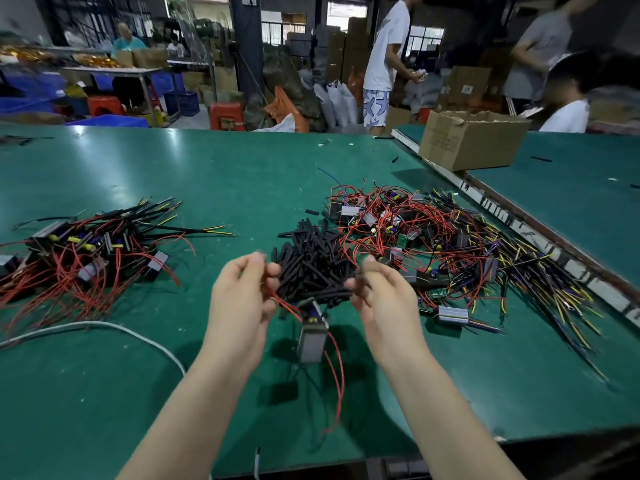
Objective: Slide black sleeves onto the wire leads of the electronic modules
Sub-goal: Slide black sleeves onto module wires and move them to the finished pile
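Motion blur softens both hands and the module (312, 341) hanging between them above the green bench (173, 174). The left hand (242, 299) pinches the module's red leads (282, 304) at its fingertips; the right hand (379, 299) is curled around something dark, apparently a sleeve, though blur hides what exactly is held. One loose pile of black sleeves (311, 261) lies just beyond the hands. Two heaps of wired modules are seen: one at left (86, 251) with sleeves fitted on its leads, one at right (433, 244), tangled too thickly to be counted. One cardboard box (471, 140) sits further back; its printing is too blurred to be read. A white cable (104, 327) is cut off at the left edge.
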